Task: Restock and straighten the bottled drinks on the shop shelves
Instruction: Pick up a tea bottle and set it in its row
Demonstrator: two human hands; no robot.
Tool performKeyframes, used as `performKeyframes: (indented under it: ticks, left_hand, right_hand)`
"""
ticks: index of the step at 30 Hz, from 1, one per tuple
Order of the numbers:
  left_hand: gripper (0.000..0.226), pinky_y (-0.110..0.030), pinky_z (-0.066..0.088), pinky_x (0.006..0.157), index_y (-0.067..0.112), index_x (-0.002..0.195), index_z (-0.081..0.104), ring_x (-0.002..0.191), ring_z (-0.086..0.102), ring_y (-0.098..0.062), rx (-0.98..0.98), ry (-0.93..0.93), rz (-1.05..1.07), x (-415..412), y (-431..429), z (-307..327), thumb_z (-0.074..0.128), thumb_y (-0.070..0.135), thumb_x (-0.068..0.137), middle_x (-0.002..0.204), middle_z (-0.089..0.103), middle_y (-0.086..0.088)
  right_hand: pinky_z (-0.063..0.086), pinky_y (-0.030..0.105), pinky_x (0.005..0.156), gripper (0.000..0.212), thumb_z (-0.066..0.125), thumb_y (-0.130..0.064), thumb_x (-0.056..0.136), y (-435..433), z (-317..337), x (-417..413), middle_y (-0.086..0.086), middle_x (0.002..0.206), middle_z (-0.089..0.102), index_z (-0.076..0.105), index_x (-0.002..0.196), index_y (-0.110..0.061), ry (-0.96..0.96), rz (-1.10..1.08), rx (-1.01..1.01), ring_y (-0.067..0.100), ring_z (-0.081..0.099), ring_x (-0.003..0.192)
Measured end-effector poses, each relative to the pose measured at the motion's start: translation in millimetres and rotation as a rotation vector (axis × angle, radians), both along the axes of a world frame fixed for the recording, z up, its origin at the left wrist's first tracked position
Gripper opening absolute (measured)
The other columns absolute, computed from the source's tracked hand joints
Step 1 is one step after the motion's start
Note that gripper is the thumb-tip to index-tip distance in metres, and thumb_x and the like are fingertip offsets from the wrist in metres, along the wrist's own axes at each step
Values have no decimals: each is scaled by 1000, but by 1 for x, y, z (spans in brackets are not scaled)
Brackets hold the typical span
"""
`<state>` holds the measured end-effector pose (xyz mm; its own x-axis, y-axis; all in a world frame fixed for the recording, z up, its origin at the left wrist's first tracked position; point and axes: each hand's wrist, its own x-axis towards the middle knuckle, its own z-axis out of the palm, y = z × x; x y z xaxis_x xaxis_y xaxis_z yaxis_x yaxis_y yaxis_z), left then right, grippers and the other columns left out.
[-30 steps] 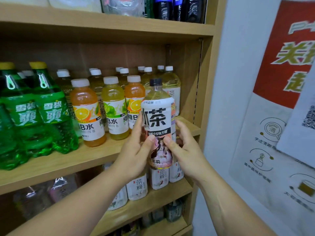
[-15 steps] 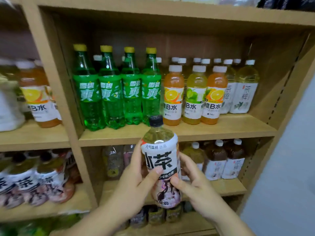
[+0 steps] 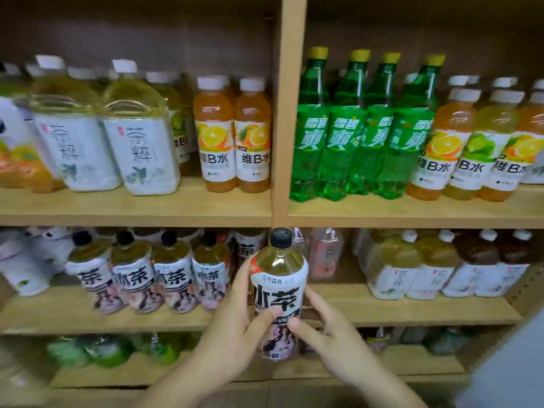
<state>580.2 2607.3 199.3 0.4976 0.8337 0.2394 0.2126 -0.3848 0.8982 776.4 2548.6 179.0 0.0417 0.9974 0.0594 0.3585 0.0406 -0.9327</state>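
- On the upper shelf (image 3: pixel 147 212), at the far left, stand large tea bottles (image 3: pixel 141 154) with white labels, tilted and blurred.
- Just right of them stand two orange drink bottles (image 3: pixel 216 142) with white caps, close against the wooden upright (image 3: pixel 287 113).
- On the middle shelf (image 3: pixel 59 318) below stands a row of black-capped tea bottles (image 3: pixel 132 275), four across the front.
- The left hand (image 3: pixel 232 328) grips the held tea bottle (image 3: pixel 278 290) from its left side, thumb laid across the front of the label.
- That bottle is upright in the air, in front of the upright, its cap level with the upper shelf's edge and its base below the middle shelf's edge.
- The right hand (image 3: pixel 332 340) is clamped on the same bottle from the right, thumb on the lower label near the other thumb.
- Behind it a pink bottle (image 3: pixel 323 254) stands deep on the middle shelf.
- Right of the upright, four green soda bottles (image 3: pixel 353 128) with yellow caps stand in line on the upper shelf.
- Next to them are orange and lime drink bottles (image 3: pixel 444 148).
- Below these stand white-capped pale tea bottles (image 3: pixel 394 269), then dark tea bottles (image 3: pixel 477 266).
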Motion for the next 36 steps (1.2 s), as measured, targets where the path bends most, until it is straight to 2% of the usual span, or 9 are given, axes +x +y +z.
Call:
performKeyframes:
  ticks: [4,7,11,13,19,25,28,30,36]
  left_hand:
    - [75,-8,49,89,56,146,16,114,56,17,-85,52,25,-35,17,-19,61,17,100,125,54,46]
    - [76,-7,49,89,47,153,19,116,55,18,-165,45,51,-47,31,-33,63,16,99,131,55,34]
    - [79,-40,48,110,51,152,22,131,51,4,-221,60,57,-53,53,-49,69,20,95,142,52,28]
    - [79,-40,43,115,52,150,24,133,47,8,-222,72,40,-52,62,-53,69,18,95,142,50,32]
    - [84,-45,43,115,51,153,20,138,46,-2,-199,129,49,-41,84,-55,72,23,93,150,48,22]
    - [84,-47,46,111,55,153,15,134,52,-21,-28,244,77,-41,89,-47,70,31,95,157,40,15]
    - [77,-43,45,112,41,157,26,131,54,-27,83,368,128,-40,96,-46,70,35,95,157,42,6]
    - [73,-36,42,113,33,157,34,135,49,-19,180,424,161,-40,99,-45,71,35,94,152,46,1]
    - [73,-31,53,89,36,155,38,96,60,-13,246,459,212,-39,106,-51,73,31,92,105,57,7]
  right_hand:
    - [54,35,103,81,88,-24,78,17,-18,-49,-33,127,64,45,142,-48,-70,-42,-46,-5,61,121]
    - [51,12,89,77,89,-25,75,31,-31,-74,-43,113,63,45,131,-55,-141,-141,-49,-16,60,107]
    - [43,2,79,71,87,-28,79,50,-50,-91,-34,113,65,47,138,-38,-173,-226,-72,-21,57,104]
    - [42,2,74,74,85,-28,82,57,-58,-96,-34,108,62,42,141,-39,-187,-291,-99,-21,56,97]
    - [57,36,83,72,83,-28,83,76,-76,-104,-12,116,71,41,142,-27,-239,-475,-68,14,68,100]
    - [55,39,88,79,79,-23,86,93,-94,-117,-1,123,70,34,151,-26,-241,-510,-70,20,67,107]
    - [56,42,93,81,81,-24,84,98,-103,-117,-1,122,70,35,149,-27,-208,-540,-90,21,67,109]
    - [55,42,95,80,81,-23,84,100,-107,-117,0,124,70,36,150,-27,-187,-550,-86,22,66,112]
    - [54,39,97,79,85,-24,80,104,-108,-114,2,122,71,44,148,-23,-238,-585,-30,22,66,112]
